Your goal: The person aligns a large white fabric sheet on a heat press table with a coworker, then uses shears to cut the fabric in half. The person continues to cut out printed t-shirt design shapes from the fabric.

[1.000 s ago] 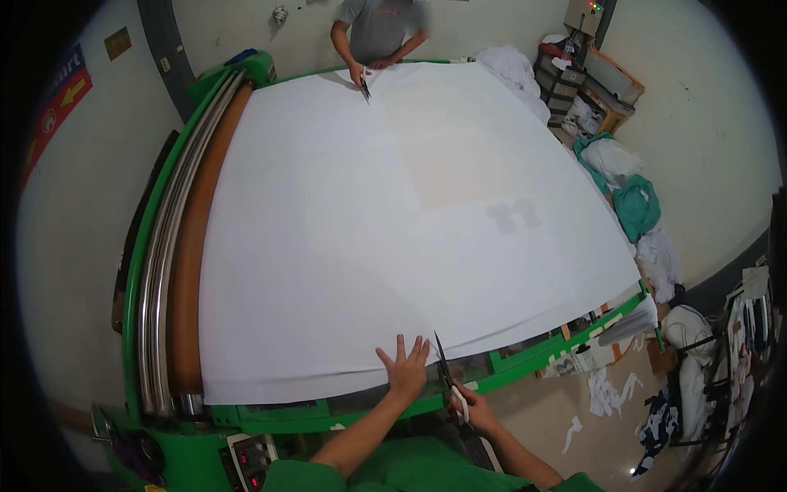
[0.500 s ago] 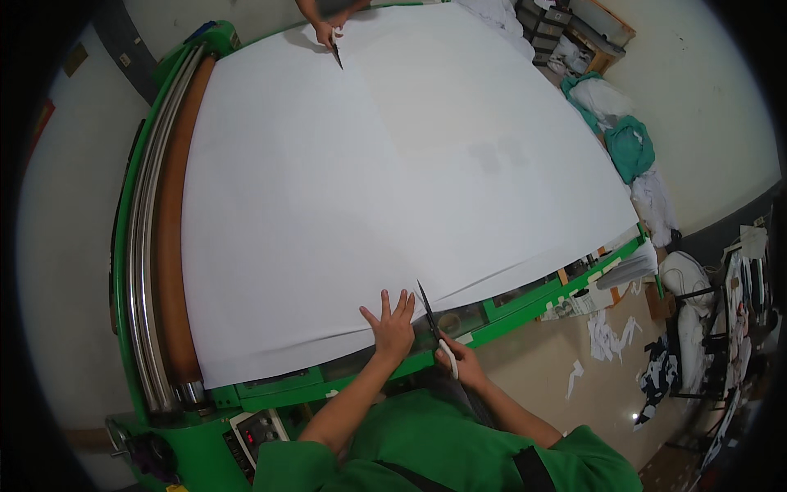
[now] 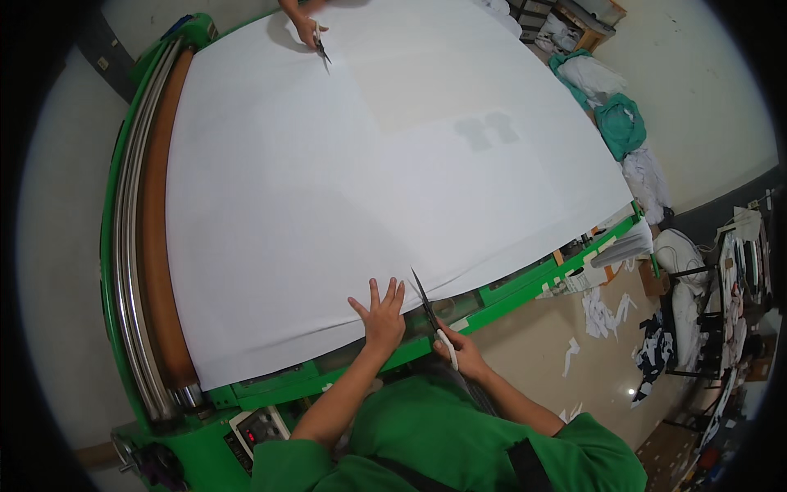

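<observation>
A broad white sheet (image 3: 270, 197) covers the top of a green machine. My left hand (image 3: 381, 324) lies on it near the front edge, fingers spread. Just to its right, my right hand (image 3: 455, 353) grips black scissors (image 3: 425, 299) with a white handle, their blades pointing away from me at the sheet's edge. Across the machine, a co-worker's hand (image 3: 306, 29) holds another pair of scissors (image 3: 322, 51) over the far part of the sheet.
Metal and orange rollers (image 3: 158, 213) line the left side, with a control box (image 3: 261, 430) at lower left. Bagged cloth (image 3: 619, 123) lies along the right. White scraps (image 3: 601, 314) are on the floor beside a laden rack (image 3: 730, 279).
My view has tilted down, so the machine, my hands and the co-worker's hand appear higher in the picture. My left hand stays spread on the sheet beside the scissors.
</observation>
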Demonstrator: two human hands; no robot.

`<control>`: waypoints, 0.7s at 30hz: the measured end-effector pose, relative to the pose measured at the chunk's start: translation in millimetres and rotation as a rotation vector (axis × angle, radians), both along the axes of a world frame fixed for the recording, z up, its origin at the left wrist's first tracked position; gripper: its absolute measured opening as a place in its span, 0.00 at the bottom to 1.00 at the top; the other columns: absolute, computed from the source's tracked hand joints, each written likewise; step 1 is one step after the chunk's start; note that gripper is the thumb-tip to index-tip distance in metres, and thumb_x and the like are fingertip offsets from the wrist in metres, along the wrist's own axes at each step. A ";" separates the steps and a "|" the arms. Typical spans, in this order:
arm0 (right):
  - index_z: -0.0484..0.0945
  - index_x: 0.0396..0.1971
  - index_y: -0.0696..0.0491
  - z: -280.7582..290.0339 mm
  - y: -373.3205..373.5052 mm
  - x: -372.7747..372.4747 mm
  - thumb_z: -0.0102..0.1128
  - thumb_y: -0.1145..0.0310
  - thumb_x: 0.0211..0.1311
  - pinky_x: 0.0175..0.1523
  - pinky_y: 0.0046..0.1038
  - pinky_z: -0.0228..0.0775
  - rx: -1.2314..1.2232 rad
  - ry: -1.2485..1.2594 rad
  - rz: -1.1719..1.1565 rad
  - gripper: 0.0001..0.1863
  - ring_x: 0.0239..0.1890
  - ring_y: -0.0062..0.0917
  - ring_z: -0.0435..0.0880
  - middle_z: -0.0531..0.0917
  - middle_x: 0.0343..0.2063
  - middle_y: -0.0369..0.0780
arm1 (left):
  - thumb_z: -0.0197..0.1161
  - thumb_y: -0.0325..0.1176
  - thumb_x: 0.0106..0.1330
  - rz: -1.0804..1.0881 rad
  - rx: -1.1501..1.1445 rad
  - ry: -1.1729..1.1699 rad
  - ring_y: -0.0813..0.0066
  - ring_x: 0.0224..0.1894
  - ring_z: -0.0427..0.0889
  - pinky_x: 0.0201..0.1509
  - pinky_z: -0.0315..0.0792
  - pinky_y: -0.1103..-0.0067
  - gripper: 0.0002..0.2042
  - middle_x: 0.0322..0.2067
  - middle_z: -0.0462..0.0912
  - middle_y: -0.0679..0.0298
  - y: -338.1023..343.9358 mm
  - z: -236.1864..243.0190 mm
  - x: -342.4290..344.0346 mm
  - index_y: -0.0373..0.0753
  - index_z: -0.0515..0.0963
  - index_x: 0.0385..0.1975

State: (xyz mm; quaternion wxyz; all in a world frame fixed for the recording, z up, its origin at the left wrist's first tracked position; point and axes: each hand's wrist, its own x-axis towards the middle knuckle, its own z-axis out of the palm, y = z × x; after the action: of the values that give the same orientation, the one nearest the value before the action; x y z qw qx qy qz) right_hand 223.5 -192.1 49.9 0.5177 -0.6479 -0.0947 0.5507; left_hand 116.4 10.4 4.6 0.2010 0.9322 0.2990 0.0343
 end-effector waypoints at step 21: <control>0.67 0.77 0.56 -16.3 72.1 29.5 0.76 0.60 0.69 0.27 0.19 0.62 0.041 -0.106 0.026 0.41 0.24 0.10 0.71 0.78 0.28 0.27 | 0.62 0.30 0.66 -0.045 0.122 -0.027 0.44 0.81 0.58 0.67 0.35 0.17 0.33 0.77 0.69 0.67 -3.8 -5.2 -14.3 0.53 0.72 0.75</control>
State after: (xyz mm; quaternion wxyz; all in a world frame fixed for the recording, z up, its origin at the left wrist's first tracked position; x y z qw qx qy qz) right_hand 252.9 -119.9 33.5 0.5178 -0.6641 -0.1416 0.5204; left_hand 102.1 6.5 -0.6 0.1485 0.9487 0.2724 0.0604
